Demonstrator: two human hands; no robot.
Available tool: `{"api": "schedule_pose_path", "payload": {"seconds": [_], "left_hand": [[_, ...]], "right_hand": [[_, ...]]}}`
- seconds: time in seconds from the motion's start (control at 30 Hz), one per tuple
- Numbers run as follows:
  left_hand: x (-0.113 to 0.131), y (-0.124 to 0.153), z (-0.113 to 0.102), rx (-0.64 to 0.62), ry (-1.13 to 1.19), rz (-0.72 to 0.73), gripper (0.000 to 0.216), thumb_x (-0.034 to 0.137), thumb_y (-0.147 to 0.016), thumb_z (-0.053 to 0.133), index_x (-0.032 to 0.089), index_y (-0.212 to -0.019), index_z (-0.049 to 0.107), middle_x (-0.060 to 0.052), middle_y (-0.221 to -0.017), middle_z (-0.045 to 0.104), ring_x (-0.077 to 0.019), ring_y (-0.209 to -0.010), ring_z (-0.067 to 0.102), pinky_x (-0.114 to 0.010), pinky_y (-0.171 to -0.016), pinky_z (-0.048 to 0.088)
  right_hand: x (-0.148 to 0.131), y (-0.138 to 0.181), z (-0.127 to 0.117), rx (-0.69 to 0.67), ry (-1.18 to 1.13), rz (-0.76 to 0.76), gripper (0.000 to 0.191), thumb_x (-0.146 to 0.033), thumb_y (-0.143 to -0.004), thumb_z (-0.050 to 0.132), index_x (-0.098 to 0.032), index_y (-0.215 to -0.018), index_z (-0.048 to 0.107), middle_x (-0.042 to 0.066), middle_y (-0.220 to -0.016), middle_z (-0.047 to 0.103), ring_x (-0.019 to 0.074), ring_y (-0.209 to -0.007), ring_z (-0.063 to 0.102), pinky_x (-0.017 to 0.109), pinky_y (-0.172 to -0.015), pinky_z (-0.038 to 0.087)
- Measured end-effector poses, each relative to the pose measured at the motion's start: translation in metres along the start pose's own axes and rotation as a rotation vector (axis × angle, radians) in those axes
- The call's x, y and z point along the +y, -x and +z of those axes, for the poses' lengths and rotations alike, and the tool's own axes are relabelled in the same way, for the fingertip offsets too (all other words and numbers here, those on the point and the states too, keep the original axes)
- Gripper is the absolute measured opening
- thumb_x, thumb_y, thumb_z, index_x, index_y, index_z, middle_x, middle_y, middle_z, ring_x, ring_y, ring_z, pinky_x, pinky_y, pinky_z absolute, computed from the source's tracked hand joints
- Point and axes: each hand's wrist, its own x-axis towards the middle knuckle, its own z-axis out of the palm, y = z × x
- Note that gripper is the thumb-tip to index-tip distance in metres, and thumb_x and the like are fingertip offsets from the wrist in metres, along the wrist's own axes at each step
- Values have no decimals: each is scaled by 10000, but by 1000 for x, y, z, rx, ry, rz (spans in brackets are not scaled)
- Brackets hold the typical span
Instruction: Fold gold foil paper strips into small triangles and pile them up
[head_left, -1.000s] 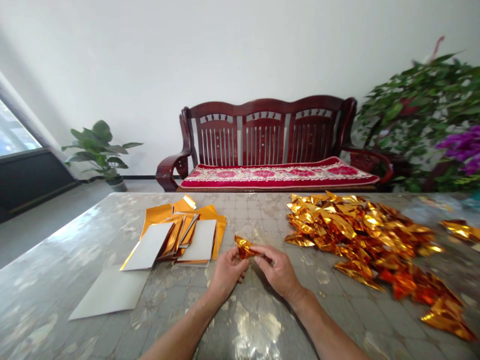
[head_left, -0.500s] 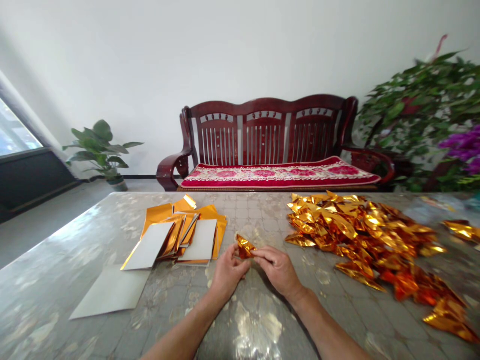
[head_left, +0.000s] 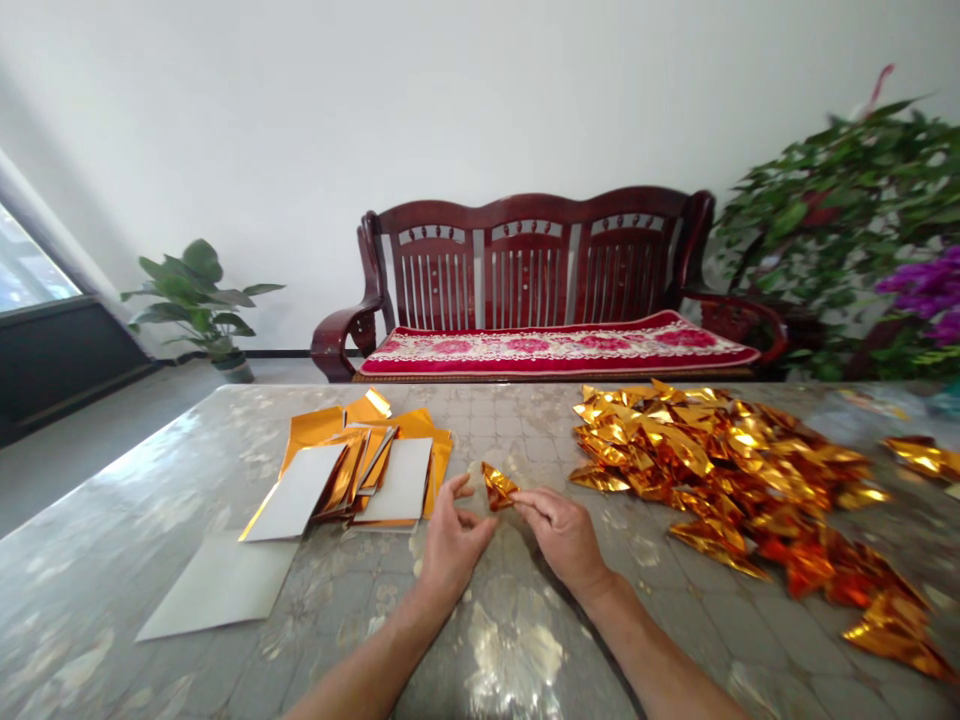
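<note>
A small folded piece of gold foil paper [head_left: 498, 487] is pinched at its right end by my right hand [head_left: 564, 538], just above the table. Close on its left is my left hand [head_left: 456, 535], fingers parted and curved toward the foil; the thumb tip comes near its lower edge, and I cannot tell if it touches. To the left lies a loose stack of flat gold foil sheets [head_left: 319, 428], some with the pale backing side up [head_left: 395, 482]. Over on the right spreads a heap of folded gold foil pieces [head_left: 697, 450].
The table [head_left: 360, 640] has a shiny patterned cover. One pale sheet [head_left: 221, 590] lies nearer me at left. Clear plastic [head_left: 862, 412] rests at the far right. Beyond the table stand a wooden bench [head_left: 525, 260] and potted plants [head_left: 202, 295].
My left fingers have come off the folded foil and spread apart. The right hand keeps its pinch, with the foil shifted slightly right and up.
</note>
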Motion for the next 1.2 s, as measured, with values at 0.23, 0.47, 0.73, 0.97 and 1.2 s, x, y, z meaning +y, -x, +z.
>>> {"api": "schedule_pose_path", "payload": {"seconds": [0.23,0.47,0.73,0.97,1.2], "left_hand": [[9,11,-8,40,-376,496,329,135,-818,631,238,-1127,588,-26,-1017,537,-111,-718,524,-275,-758,514],[16,13,-7,-45,-511,578,113,205,-867,638,239,-975,631,-36,-1023,548,-160,-923,588,-298,-841,533],[17,14,-5,-52,-583,618,71,244,-899,613,244,-934,675,-38,-1000,587,-160,-943,620,-275,-845,518],[17,11,-4,-95,-541,595,90,203,-928,553,222,-883,628,-25,-945,612,-147,-903,621,-248,-810,492],[17,9,-9,-47,-581,517,121,193,-944,521,207,-840,582,-17,-880,607,-134,-809,605,-233,-765,467]], "right_hand": [[-4,3,0,-113,135,-91,228,-211,-921,545,-259,-1015,747,40,-946,751,187,-873,697,285,-788,531],[-12,4,2,-173,233,-179,217,-206,-925,549,-248,-1034,733,56,-915,746,187,-848,686,274,-752,508],[-12,4,4,-170,301,-199,162,-162,-905,554,-208,-942,705,64,-884,738,203,-845,674,295,-768,491],[-15,3,5,-161,144,-149,210,-138,-878,552,-232,-977,711,41,-917,738,193,-871,674,300,-794,506],[-14,6,11,-58,-123,155,298,-179,-855,564,-214,-1140,642,26,-935,756,175,-854,706,278,-781,534]]}}
